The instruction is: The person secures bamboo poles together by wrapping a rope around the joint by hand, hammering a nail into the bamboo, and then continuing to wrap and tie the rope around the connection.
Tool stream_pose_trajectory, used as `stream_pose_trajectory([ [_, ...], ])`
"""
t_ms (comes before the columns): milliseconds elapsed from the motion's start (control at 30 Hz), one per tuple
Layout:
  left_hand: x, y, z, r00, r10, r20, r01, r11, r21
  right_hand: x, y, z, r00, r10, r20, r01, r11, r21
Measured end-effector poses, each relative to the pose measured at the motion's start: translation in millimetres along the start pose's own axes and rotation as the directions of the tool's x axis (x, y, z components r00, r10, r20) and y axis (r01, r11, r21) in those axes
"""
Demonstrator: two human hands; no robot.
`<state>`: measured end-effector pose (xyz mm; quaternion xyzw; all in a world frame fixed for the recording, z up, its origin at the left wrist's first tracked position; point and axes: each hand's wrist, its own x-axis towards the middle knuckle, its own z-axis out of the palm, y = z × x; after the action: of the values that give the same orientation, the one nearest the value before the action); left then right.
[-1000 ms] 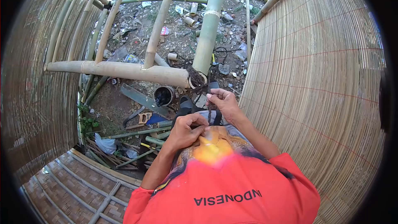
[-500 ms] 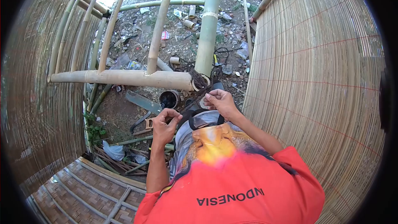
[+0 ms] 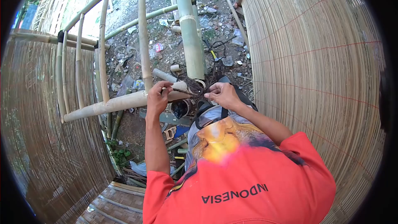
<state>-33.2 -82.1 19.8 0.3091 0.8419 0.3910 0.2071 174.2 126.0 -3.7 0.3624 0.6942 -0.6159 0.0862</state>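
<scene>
A dark, fibrous rope is lashed around the joint where a horizontal bamboo pole meets a thick green bamboo post. My left hand is closed in a pinch on one strand, drawn out to the left over the pole's end. Just right of the lashing, my right hand pinches close to the knot with thumb and forefinger. The rope between those fingertips is partly hidden. Loose dark fibres stick out around the joint.
Below the pole stands a round container with dark contents. A handsaw lies on the littered ground, and a hammer lies beyond the post. A bamboo-slat screen rises on the right, another screen on the left.
My left hand has risen from near my lap to beside the joint, with the rope strand stretched from it. My right hand has moved slightly. The view has turned, so the pole now slants.
</scene>
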Motion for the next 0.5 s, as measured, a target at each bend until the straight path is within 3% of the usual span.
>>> stream_pose_trajectory([
  [33,10.5,-1.9,2.5,0.998,0.057,0.037,-0.058,0.998,0.017,-1.0,-2.1,-0.3,1.000,0.000,-0.004,0.000,1.000,0.004],
  [200,29.3,-7.0,16.6,0.992,0.049,0.117,-0.058,0.995,0.077,0.2,3.3,3.5,0.999,-0.047,-0.026,0.046,0.998,-0.042],
  [400,30.7,-11.9,21.1,0.995,-0.029,0.091,0.024,0.998,0.062,9.7,12.0,4.5,0.997,0.021,0.070,-0.028,0.995,0.100],
  [500,31.6,-11.3,21.3,0.990,-0.088,0.111,0.087,0.996,0.019,9.5,7.9,4.2,0.997,0.036,0.061,-0.040,0.997,0.064],
])
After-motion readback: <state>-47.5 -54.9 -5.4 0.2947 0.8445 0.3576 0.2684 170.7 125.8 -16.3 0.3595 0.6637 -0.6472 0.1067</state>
